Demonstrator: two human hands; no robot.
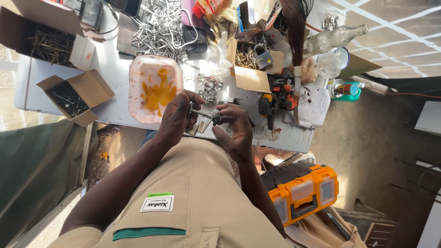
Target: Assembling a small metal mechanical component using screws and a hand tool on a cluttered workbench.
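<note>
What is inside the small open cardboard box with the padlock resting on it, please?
The cardboard box holds a heap of brass-coloured screws. The grey padlock lies over its right part, so whatever sits beneath the padlock and lower in the box is hidden.

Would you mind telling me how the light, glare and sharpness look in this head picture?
Head view: hard daylight washes out the white table and the plastic tray; strip shadows cross the bright top-right corner; the left hand and right hand, on a small metal part, are sharp; the wide lens bends the edges; the right floor is dim.
</note>
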